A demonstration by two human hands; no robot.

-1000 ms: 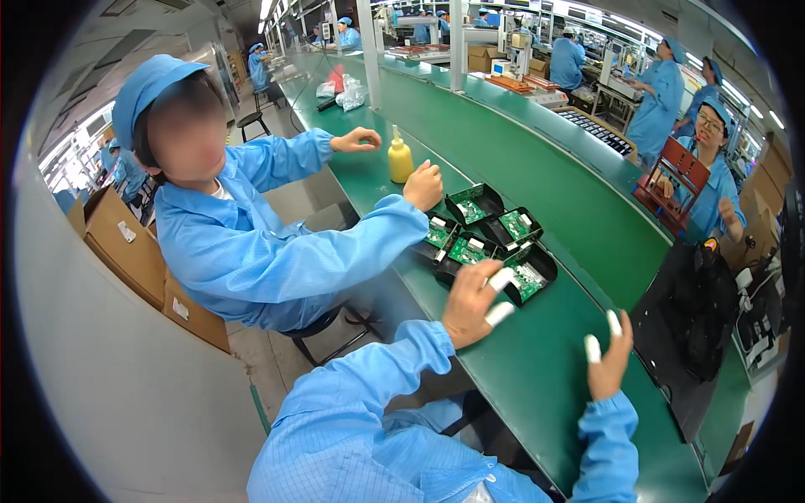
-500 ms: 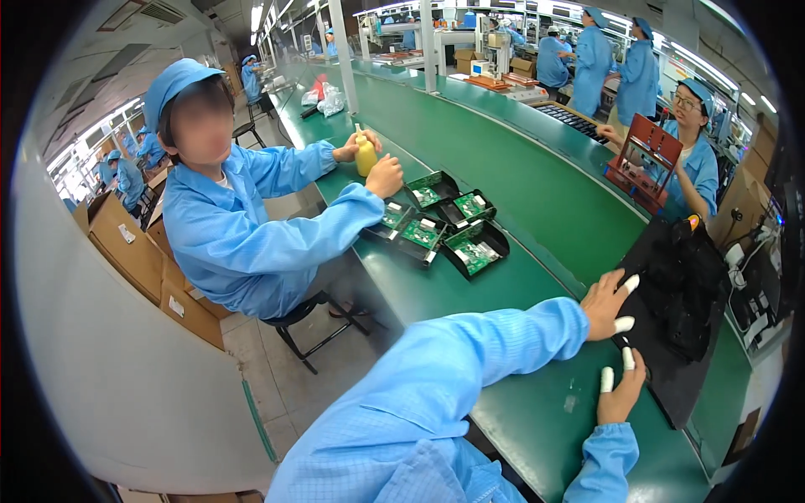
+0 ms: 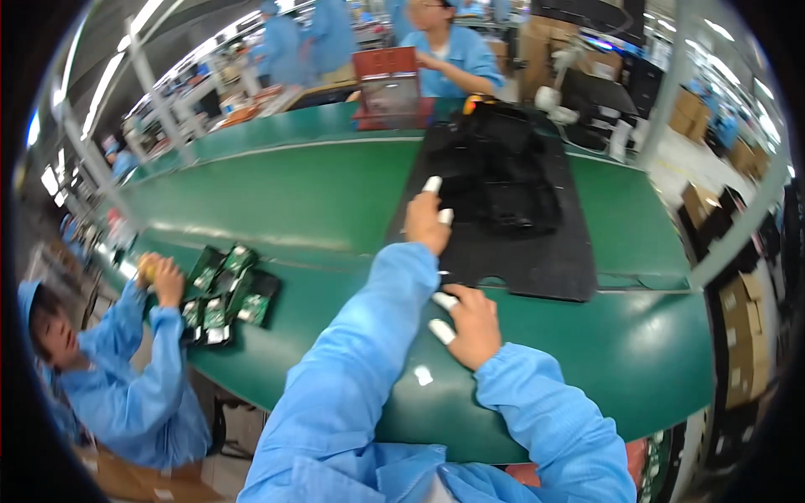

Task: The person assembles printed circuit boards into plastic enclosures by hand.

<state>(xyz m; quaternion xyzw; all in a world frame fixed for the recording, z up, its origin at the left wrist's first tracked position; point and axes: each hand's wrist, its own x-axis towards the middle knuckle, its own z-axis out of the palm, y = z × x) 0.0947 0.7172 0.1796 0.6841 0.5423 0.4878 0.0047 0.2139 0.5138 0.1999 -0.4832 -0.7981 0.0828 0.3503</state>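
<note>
Here, both hands rest on the green bench.
Left hand touches the black mat; right hand lies flat; both grips released.

Both arms wear light blue sleeves with gathered cuffs; white finger cots cap several fingertips

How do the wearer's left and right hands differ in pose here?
The left hand reaches far forward onto the black mat; the right hand lies near, flat on the green table. The left one's fingers point away, the right one's leftward. Both wear white fingertip covers.
</note>
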